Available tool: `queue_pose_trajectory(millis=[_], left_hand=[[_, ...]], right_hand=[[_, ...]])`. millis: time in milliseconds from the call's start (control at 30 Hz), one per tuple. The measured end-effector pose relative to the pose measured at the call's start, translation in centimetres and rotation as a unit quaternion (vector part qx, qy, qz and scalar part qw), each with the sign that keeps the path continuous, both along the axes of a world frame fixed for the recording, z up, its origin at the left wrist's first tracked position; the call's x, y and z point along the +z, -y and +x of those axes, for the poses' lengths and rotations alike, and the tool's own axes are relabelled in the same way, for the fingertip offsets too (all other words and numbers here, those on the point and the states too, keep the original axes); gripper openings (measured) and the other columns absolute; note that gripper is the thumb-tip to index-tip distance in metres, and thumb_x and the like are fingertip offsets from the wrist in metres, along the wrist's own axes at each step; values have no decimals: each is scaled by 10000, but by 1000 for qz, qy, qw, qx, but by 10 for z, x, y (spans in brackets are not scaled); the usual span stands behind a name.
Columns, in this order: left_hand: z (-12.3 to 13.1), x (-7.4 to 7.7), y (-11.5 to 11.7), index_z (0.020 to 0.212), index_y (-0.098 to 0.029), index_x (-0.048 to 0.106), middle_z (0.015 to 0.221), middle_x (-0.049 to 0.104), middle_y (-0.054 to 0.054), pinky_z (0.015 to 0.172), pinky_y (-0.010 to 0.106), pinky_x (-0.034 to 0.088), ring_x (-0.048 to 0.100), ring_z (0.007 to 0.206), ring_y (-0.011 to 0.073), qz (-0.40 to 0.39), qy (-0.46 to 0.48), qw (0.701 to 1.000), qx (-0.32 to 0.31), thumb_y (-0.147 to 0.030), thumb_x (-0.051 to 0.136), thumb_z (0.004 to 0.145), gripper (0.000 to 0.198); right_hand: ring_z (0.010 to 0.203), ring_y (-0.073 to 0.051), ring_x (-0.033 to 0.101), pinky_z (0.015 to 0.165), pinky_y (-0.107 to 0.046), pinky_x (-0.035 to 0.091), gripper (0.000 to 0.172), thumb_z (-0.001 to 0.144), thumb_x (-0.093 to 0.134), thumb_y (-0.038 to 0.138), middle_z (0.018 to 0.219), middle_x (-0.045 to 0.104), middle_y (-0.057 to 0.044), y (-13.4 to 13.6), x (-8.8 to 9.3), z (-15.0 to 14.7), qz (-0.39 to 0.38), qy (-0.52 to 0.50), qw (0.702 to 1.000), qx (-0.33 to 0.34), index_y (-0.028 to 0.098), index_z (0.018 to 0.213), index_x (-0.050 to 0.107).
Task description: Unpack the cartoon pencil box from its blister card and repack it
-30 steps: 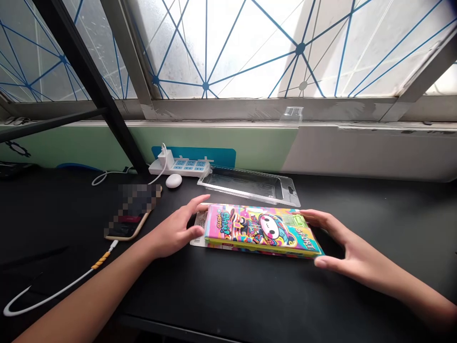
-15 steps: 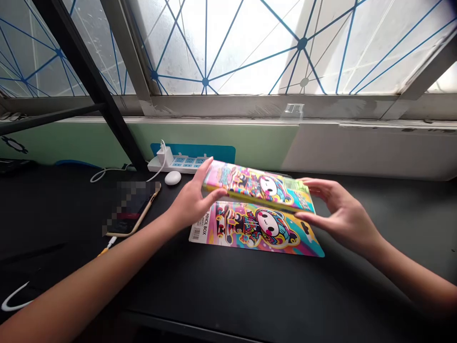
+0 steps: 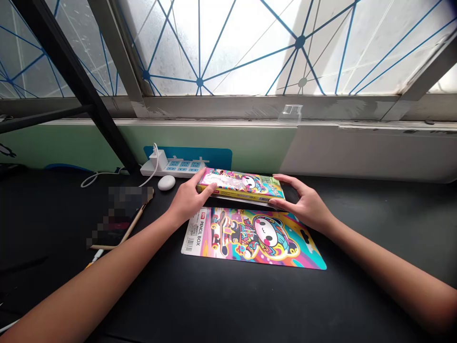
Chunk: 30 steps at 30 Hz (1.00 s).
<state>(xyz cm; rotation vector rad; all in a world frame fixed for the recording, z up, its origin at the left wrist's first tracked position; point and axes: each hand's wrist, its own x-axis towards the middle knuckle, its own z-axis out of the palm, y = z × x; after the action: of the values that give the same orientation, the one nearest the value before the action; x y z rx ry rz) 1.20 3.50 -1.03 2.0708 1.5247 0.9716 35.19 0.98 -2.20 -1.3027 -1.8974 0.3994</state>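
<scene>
Near the back of a black surface, a colourful box is gripped at its left end by the left hand and at its right by the right hand, both half-closed. Just in front, a printed card is laid flat; behind the left hand, a power strip is seen.

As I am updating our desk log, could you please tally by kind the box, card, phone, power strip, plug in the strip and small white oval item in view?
Box: 1
Card: 1
Phone (partly blurred): 1
Power strip: 1
Plug: 1
White oval item: 1
Total: 6
</scene>
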Motion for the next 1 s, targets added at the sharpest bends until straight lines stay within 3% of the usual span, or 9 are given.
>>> queue_pose_trajectory(millis=[233,400,500,567,667,767,833,900,1000], left_hand=[[6,-2,2,1344,-160,677,1481,615,124,1161,457,466,572,1375,309,68,-88,993,-33,-442,540,996,468],[8,2,7,1378,-98,653,1496,581,204,1183,609,374,363,1506,416,149,-264,952,-33,-448,450,1048,522],[15,5,18,1449,-102,590,1543,526,223,1191,633,331,287,1542,433,183,-315,929,-70,-519,443,1053,594],[22,5,24,1530,-130,499,1572,493,216,1199,637,310,313,1534,426,196,-332,917,-105,-513,451,1056,612],[29,2,27,1542,-161,479,1573,500,197,1190,617,335,386,1503,410,205,-354,903,-135,-390,448,1075,521],[28,-1,22,1504,-133,516,1562,515,193,1153,545,420,493,1439,373,199,-378,893,-143,-208,411,1069,454],[25,-1,17,1497,-105,520,1555,522,196,1133,511,456,523,1415,368,195,-391,888,-143,-123,404,1040,472],[21,-1,15,1491,-105,529,1548,532,191,1127,500,469,527,1413,371,191,-395,888,-137,-90,413,1018,487],[18,3,16,1485,-119,535,1550,529,193,1122,497,478,523,1419,363,183,-391,892,-135,-83,426,1006,492]], right_hand=[[1303,-340,614,1092,-567,478,298,958,621,449,1303,722,-121,7,0,8,70,97,992,35,254,1165,711],[1235,-340,665,1145,-648,334,245,978,584,295,1339,712,-144,14,6,1,207,232,950,40,240,1191,691],[1192,-301,692,1172,-597,323,293,941,642,213,1340,717,-131,35,11,-20,271,266,918,113,246,1230,674],[1235,-287,670,1166,-541,369,328,946,651,230,1361,709,-126,52,12,-38,246,273,912,183,236,1274,661],[1403,-331,539,1157,-545,417,490,981,622,413,1537,564,-148,73,11,-62,110,290,916,255,209,1425,587],[1525,-401,332,1186,-638,356,808,940,605,630,1677,326,-146,83,13,-71,-27,294,918,265,245,1612,373],[1545,-422,257,1191,-671,322,899,921,587,692,1701,243,-142,86,17,-70,-77,292,918,257,274,1651,270],[1543,-432,259,1184,-684,320,896,917,577,709,1700,248,-144,86,21,-67,-98,288,919,252,285,1648,278],[1504,-440,360,1169,-691,334,843,890,618,712,1648,398,-163,87,25,-66,-95,276,923,251,276,1587,431]])
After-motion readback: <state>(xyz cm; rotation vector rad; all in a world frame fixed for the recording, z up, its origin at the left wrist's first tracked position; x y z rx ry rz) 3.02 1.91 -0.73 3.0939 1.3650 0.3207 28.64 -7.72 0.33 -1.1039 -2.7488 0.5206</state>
